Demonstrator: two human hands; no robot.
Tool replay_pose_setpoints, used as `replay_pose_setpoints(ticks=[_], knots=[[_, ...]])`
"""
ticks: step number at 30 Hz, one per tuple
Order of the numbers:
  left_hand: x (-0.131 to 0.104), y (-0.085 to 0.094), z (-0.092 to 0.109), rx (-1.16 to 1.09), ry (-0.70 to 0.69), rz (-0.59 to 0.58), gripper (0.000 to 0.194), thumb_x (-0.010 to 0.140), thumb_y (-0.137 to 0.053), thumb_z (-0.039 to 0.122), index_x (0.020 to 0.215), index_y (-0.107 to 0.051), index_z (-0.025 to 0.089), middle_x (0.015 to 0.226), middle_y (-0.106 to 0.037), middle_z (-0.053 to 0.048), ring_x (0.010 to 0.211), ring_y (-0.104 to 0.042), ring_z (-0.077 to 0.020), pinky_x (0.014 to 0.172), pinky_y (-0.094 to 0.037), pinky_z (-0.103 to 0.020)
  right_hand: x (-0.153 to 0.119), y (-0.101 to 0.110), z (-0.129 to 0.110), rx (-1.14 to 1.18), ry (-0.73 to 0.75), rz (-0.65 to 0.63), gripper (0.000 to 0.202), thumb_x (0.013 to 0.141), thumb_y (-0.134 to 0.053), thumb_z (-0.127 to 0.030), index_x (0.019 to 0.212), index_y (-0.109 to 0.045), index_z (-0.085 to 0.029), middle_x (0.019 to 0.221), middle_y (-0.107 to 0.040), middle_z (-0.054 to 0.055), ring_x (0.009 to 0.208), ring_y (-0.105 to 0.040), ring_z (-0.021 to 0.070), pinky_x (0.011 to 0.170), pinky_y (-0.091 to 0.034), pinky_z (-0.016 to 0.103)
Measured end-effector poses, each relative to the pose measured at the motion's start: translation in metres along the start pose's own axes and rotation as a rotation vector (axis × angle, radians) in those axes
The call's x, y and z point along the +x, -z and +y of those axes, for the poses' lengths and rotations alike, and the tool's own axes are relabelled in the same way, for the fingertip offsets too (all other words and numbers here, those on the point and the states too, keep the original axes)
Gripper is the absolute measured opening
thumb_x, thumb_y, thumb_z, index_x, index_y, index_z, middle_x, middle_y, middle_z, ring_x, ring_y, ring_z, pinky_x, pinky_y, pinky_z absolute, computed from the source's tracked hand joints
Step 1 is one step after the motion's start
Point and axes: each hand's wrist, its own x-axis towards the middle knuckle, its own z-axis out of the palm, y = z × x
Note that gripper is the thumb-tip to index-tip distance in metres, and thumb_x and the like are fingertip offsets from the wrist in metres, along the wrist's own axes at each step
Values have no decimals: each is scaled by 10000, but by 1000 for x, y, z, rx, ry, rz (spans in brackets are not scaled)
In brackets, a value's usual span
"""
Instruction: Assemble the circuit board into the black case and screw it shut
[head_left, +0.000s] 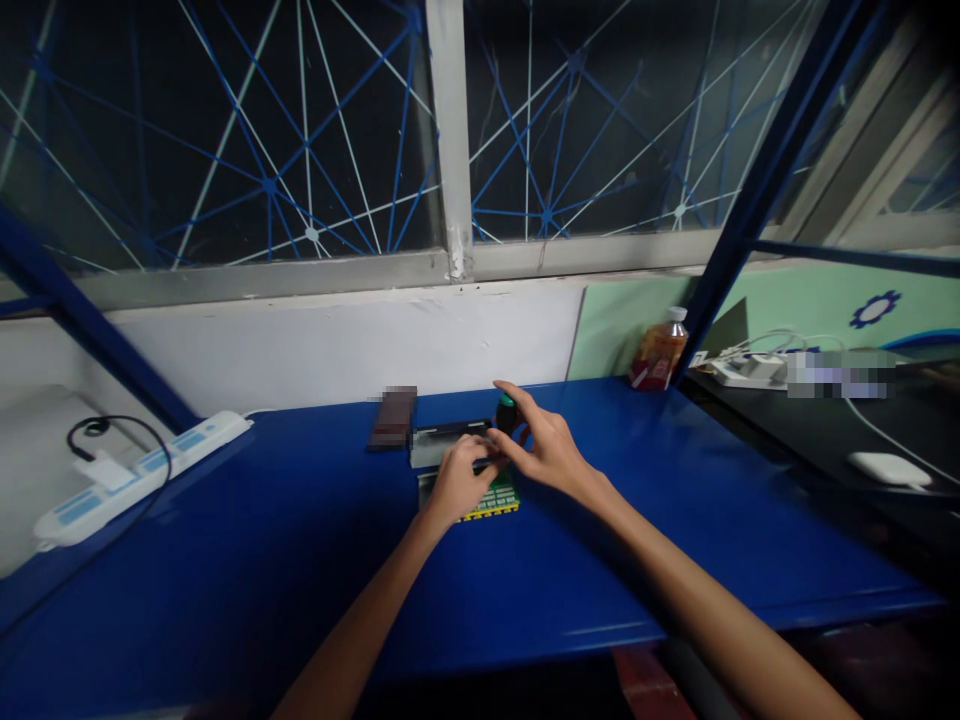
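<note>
From my end: right hand (553,447) has its fingers closed round a dark, green-topped tool (507,414), roughly upright, index finger by the top. Left hand (459,482) is bent over beside it, fingertips near the tool's lower end; can't tell if they pinch anything. Under the left fingers, a green board with a yellow edge (504,499), partly covered. Just behind it, a grey, black-edged tray (428,453). Dark flat object (394,420) left of that. All on blue table (300,530). Power strip (199,437) far left, bottle (660,352) back right.

Green-capped black handle (506,412) in right hand (553,445)
</note>
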Motion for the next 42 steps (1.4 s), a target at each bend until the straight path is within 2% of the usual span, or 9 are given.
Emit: replay_pose_setpoints(ticks=[7,13,22,27,31,37,42], knots=[[-6,5,5,-18,-12,-19,144,875,-575,178,909,-714,167,910,-684,-73,936,-611,-222,856,-476,-337,4,6,-4,8,29,-93,630,854,-448,-289,1448,-259,-201,933,-627,47,678,-581,169,612,-471,318],[-7,11,5,-49,-44,-34,175,879,-564,158,984,-704,157,951,-686,-84,956,-605,-229,891,-465,-361,6,6,-4,35,43,-91,592,872,-464,-275,1434,-287,-218,1022,-632,69,765,-602,182,705,-480,344],[-9,13,6,-86,-68,-1,181,876,-577,171,1010,-698,170,1012,-691,-83,966,-612,-231,879,-476,-368,10,5,-1,69,43,-57,534,864,-560,-313,1366,-395,-238,883,-637,39,668,-579,154,642,-472,316],[-8,15,7,-86,-73,11,180,874,-588,204,1008,-702,164,1014,-698,-90,975,-619,-238,882,-485,-377,9,0,5,2,4,-4,528,827,-606,-408,1268,-425,-180,729,-614,17,594,-563,161,569,-448,305],[-7,16,4,-84,-74,3,173,874,-577,182,982,-711,160,1007,-703,-92,967,-629,-235,890,-486,-381,7,-5,8,-8,14,56,546,851,-581,-425,1296,-399,-166,787,-633,43,609,-579,156,592,-466,298],[-7,14,2,-105,-57,-13,155,849,-617,178,972,-707,153,980,-708,-87,956,-632,-235,897,-484,-388,6,-5,3,-42,84,35,524,879,-539,-404,1338,-406,-186,914,-646,64,661,-584,153,634,-472,297],[-7,16,6,-79,-81,-38,178,841,-628,166,1007,-691,154,1001,-694,-91,948,-625,-233,859,-485,-365,5,-4,0,-33,62,-22,610,863,-473,-294,1427,-275,-170,950,-637,63,680,-588,167,637,-473,308]])
